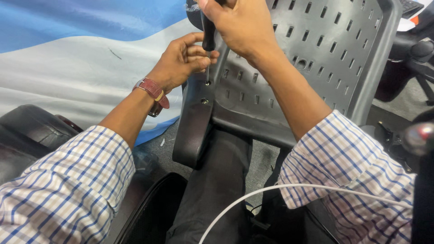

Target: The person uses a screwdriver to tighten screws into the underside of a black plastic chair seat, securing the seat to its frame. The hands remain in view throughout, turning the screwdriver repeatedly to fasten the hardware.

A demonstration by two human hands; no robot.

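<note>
A grey plastic chair back (316, 58) with many small slots leans across my lap. My right hand (239, 25) grips the black handle of a screwdriver (208, 36), whose thin shaft points down into a screw hole in the black bracket (195, 117) on the chair back's left edge. My left hand (183, 61) pinches the shaft just below the handle and steadies it. A second screw hole sits just under the tip. I wear a red-strapped watch on my left wrist.
A blue and white sheet (77, 58) lies at the left. A black cushion (27, 131) sits at the lower left. A white cable (271, 190) crosses my lap. Other black chair parts (411, 58) stand at the right.
</note>
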